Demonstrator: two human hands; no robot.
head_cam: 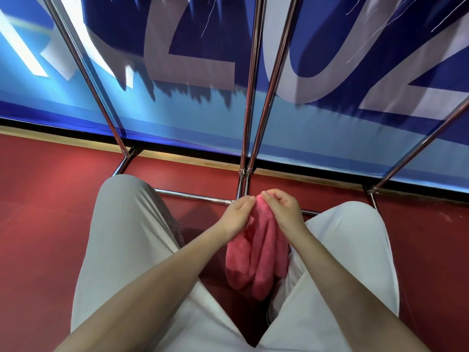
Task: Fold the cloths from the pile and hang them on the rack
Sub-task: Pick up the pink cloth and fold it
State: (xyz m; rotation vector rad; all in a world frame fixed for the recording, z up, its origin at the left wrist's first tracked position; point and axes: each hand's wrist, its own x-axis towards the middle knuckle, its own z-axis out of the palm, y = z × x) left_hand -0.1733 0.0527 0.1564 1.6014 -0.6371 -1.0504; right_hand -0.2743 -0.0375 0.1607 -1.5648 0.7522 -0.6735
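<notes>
Left hand (237,215) and right hand (284,208) side by side, fingers curled, both pinching top edge of pink cloth (258,252). Cloth hangs bunched below the hands, between the knees. Chrome rack (250,102) bars just beyond the fingertips; blue banner (177,118) behind.

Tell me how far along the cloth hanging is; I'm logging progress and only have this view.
Done: nothing visible; the metal rack bars in view carry no cloth. In hand: one pink cloth, bunched and hanging down, with the left hand and right hand both pinching its top edge, close together, in front of the rack. Left: folding it and draping it over a bar. The pile is out of view, so the remaining count is unknown.
</notes>
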